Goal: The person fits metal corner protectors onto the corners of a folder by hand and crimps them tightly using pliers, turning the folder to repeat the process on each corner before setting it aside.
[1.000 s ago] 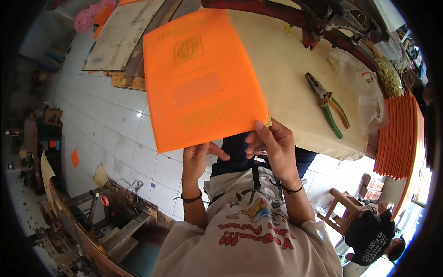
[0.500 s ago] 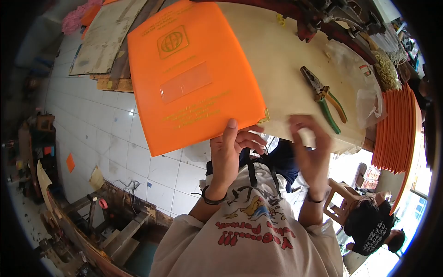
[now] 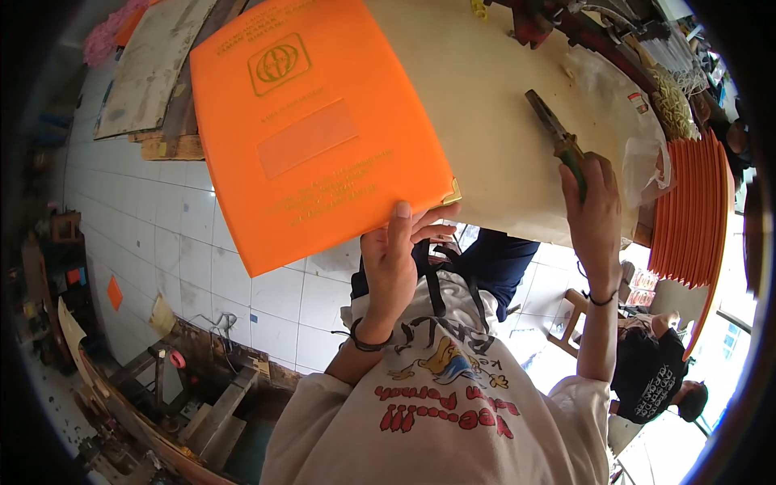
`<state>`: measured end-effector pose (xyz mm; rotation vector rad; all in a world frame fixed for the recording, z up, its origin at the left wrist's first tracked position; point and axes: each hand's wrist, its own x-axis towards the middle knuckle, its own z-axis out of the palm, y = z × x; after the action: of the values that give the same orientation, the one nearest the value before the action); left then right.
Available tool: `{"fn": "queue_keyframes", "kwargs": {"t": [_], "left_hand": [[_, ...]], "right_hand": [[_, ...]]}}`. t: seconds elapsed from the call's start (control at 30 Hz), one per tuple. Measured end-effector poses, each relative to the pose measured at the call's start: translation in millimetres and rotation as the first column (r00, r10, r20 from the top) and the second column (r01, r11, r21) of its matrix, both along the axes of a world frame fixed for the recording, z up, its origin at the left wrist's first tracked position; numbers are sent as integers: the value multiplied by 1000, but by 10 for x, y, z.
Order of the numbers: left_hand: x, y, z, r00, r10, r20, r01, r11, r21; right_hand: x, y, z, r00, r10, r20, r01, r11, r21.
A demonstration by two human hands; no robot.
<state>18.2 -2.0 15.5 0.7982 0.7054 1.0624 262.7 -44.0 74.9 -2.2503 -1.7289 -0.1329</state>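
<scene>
An orange folder (image 3: 323, 145) with gold print and a window lies at a slant, its upper part over the table's left edge. My left hand (image 3: 390, 263) grips its lower edge, thumb on top and fingers beneath. A gold metal corner (image 3: 453, 192) sits on the folder's lower right corner, just beyond those fingertips. To the right, my right hand (image 3: 594, 218) is closed round the green handles of the pliers (image 3: 551, 121), whose jaws point up and left on the brown table cover (image 3: 493, 145). The hand hides most of the handles.
A red metal machine (image 3: 566, 28) stands at the back edge. Right of the pliers are a clear plastic bag (image 3: 638, 137) and a stack of orange covers (image 3: 691, 218). Another person (image 3: 653, 372) sits at the lower right. Worn boards (image 3: 153, 73) lie at the upper left.
My right hand has left the folder's corner, moved right and closed on the pliers. My left hand has shifted right along the lower edge. The folder has moved left in view.
</scene>
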Motion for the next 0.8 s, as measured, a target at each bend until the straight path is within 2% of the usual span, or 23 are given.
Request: {"fn": "queue_keyframes", "kwargs": {"t": [0.03, 0.07, 0.1, 0.13, 0.17, 0.2, 0.23, 0.27, 0.3, 0.33, 0.4, 0.47, 0.53, 0.63, 0.8], "left_hand": [[2, 0, -30, 1000, 1, -1, -1, 1000, 25], [7, 6, -49, 1000, 4, -2, -4, 999, 52], [20, 5, -33, 1000, 23, 3, -23, 999, 28], [41, -10, 6, 999, 41, 9, -41, 999, 4], [55, -20, 23, 998, 59, 13, -58, 998, -20], [58, -18, 5, 998, 54, 32, -54, 999, -4], [50, -24, -21, 998, 47, 49, -48, 999, 9], [41, -32, -50, 997, 39, 65, -40, 999, 21], [32, -36, -78, 997, 33, 75, -36, 999, 29], [22, -40, -104, 996, 27, 84, -30, 999, 36], [20, -43, -119, 996, 22, 89, -26, 999, 45], [25, -31, -85, 997, 24, 79, -28, 998, 49], [26, -35, -84, 997, 30, 76, -33, 999, 35], [27, -45, -63, 998, 47, 35, -46, 999, -30], [37, -67, -80, 996, 89, -24, -91, 992, -88]], "right_hand": [[-4, -38, 86, 964, -70, -258, 54, 996, -70], [-19, -124, 201, 858, -150, -492, 87, 985, -148], [-52, -222, 268, 690, -235, -685, 98, 968, -232], [-113, -346, 249, 477, -213, -853, 65, 976, -208], [-174, -488, 205, 408, -148, -901, -57, 981, -188], [-371, -607, 76, 253, -108, -961, 8, 994, -110], [-476, -694, 114, 77, -177, -981, -57, 982, -182], [-629, -758, 98, -192, -183, -964, -28, 983, -181], [-701, -886, -29, -314, -168, -935, -42, 986, -163], [-754, -928, -77, -290, -200, -936, -97, 979, -179], [-872, -944, -37, -110, -375, -921, -207, 915, -347], [-1013, -904, 54, -62, -448, -892, -219, 878, -426], [-1123, -851, 82, -47, -425, -904, -212, 888, -407], [-1185, -780, 61, 59, -327, -943, -250, 910, -331], [-1197, -778, 40, 141, -265, -954, -242, 925, -292]]}}
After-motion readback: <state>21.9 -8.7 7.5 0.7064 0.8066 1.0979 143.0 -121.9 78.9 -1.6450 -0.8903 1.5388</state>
